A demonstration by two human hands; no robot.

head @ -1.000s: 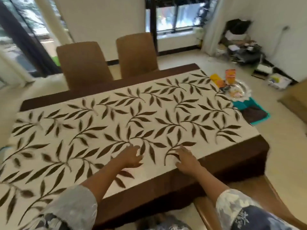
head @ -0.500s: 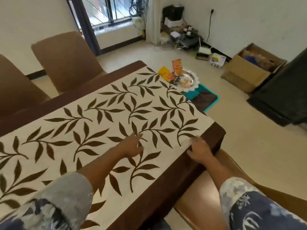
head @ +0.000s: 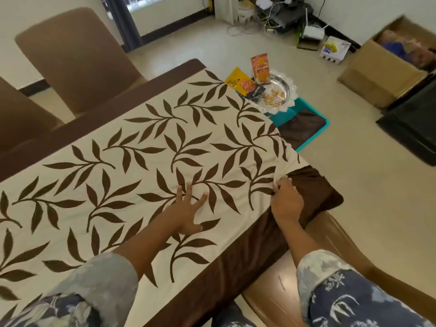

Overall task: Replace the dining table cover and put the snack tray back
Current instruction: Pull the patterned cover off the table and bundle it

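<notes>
A cream table cover (head: pixel 146 161) with brown leaf print and a dark brown border lies spread over the dining table. My left hand (head: pixel 188 208) presses flat on it with fingers spread, near the table's near-right part. My right hand (head: pixel 285 199) pinches the cover's near right corner, where the cream cloth is bunched and lifted off the brown border. The silver snack tray (head: pixel 280 88) with snack packets and loose nuts sits on the floor beyond the table's far right end.
Under the tray lies a folded teal and brown cloth (head: pixel 304 126). Two brown chairs (head: pixel 77 60) stand at the table's far side, another chair (head: pixel 295 279) at my right. A cardboard box (head: pixel 387 69), a black object, cables and devices sit along the wall.
The view swung right and nearer. My right hand slid to the cover's right corner and now pinches the bunched cloth. My left hand stays flat on the cover.
</notes>
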